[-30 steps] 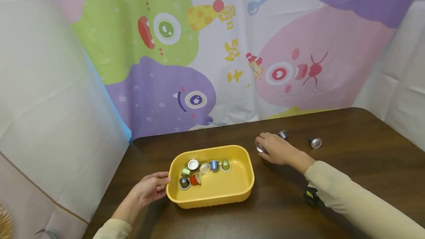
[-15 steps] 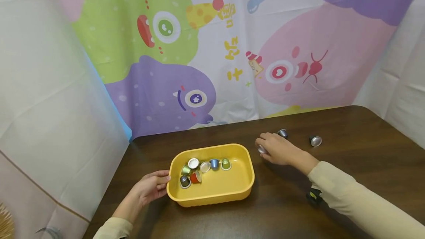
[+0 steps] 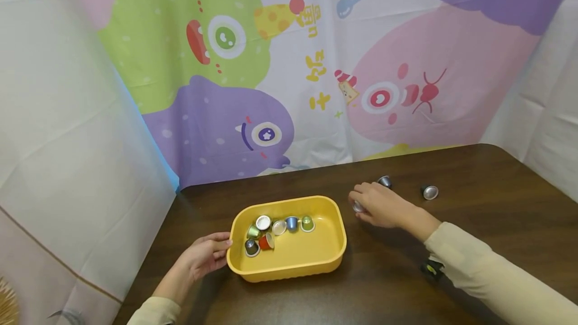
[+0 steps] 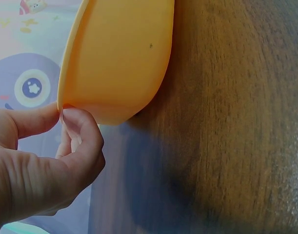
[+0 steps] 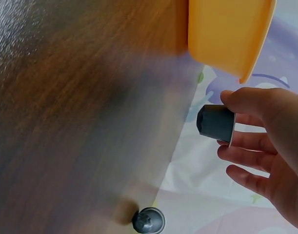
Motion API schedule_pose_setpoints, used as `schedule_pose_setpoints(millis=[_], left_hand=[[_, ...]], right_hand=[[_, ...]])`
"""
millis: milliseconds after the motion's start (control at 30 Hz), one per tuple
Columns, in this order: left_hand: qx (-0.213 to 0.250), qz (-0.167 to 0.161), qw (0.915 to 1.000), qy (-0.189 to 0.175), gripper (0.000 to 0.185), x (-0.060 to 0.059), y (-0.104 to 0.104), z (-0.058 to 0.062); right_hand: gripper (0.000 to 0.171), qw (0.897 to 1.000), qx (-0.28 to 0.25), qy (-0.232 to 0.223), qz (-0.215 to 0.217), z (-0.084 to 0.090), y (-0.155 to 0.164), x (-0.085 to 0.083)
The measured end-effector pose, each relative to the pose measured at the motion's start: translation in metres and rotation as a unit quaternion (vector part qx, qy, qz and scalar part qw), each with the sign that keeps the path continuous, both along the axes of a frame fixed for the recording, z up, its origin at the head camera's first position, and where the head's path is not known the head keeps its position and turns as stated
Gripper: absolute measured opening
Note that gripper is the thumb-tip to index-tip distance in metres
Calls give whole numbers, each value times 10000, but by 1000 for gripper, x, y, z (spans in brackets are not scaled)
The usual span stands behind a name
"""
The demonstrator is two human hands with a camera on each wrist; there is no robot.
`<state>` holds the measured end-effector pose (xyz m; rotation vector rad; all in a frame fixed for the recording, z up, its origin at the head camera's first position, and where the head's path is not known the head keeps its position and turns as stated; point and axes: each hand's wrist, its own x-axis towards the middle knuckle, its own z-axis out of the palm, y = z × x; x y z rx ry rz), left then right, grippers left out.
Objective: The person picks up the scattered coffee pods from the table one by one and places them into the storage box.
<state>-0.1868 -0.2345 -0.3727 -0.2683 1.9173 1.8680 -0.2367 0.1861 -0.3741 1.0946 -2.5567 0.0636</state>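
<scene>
My left hand (image 3: 205, 257) pinches the left rim of a yellow plastic bin (image 3: 293, 268); in the left wrist view, thumb and index finger meet at its edge. Inside the bin lie several coffee capsules, among them a red one (image 3: 265, 241), a blue one (image 3: 291, 223) and a green one (image 3: 307, 222). To the right of the bin, my right hand (image 3: 381, 204) holds a dark grey coffee capsule (image 5: 216, 122) between thumb and fingers. Its silver lid faces the palm in the right wrist view, and in the head view the fingers mostly cover it.
Just behind my right hand a grey-blue capsule (image 3: 385, 181) lies on the brown table (image 3: 478, 224). Farther right is a dark capsule (image 3: 430, 192) with its silver lid showing. A printed cartoon curtain (image 3: 311, 149) hangs along the table's back edge.
My right hand has drawn slightly right and nearer, with the capsule in its fingers. The left hand keeps its grip on the bin's rim.
</scene>
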Motion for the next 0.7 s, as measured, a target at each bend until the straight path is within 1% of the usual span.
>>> schedule_pose_setpoints(millis=[133, 333, 533, 700], left_hand=[[25, -48, 10000, 46, 49, 1, 1, 0], [48, -50, 10000, 4, 48, 3, 2, -2], [29, -88, 10000, 12, 51, 4, 1, -2], [14, -119, 9999, 50, 51, 1, 1, 0]], right_hand=[[24, 9999, 76, 68, 34, 3, 0, 2], [24, 9997, 84, 215, 84, 8, 0, 7], [25, 9990, 119, 380, 183, 17, -3, 10], [26, 9982, 134, 528, 257, 26, -6, 12]])
